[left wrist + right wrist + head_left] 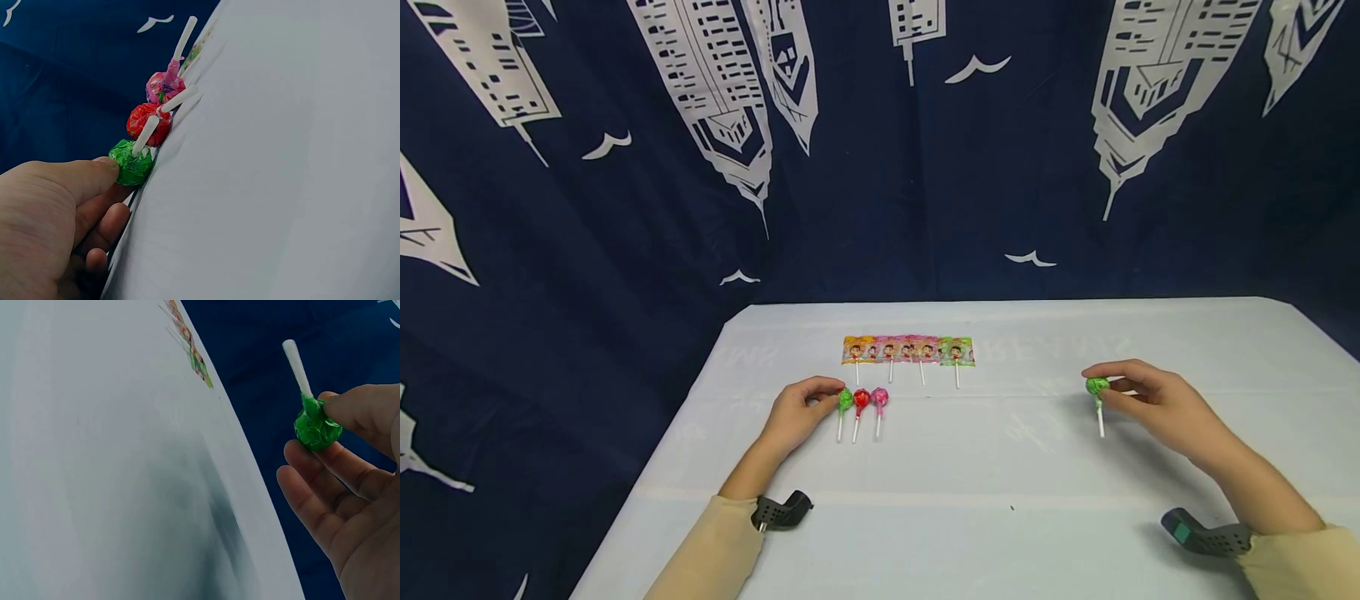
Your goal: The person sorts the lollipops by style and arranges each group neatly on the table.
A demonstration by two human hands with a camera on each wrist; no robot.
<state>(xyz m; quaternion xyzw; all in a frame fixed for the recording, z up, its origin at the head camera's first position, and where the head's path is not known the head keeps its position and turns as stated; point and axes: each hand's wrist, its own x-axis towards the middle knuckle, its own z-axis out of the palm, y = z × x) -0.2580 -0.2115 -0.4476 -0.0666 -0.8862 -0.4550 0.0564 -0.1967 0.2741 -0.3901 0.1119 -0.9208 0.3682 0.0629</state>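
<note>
On the left, my left hand (801, 410) has its thumb and forefinger at the head of a green lollipop (131, 164), pinching it at the table top. Beside that one lie a red lollipop (861, 398) and a pink lollipop (879, 397), in a row with sticks toward me. Over on the right side, my right hand (1157, 408) pinches another green lollipop (317, 428) by its wrapped head between thumb and fingers. Its white stick points down toward me in the head view, and a shadow falls below the hand.
Behind the row lie several flat-wrapped lollipops (891, 348) in orange, pink and green packets, side by side. The white-covered table (970, 467) meets a dark blue curtain (865, 225) with white building prints. A tiny dark speck (1012, 507) sits near the front.
</note>
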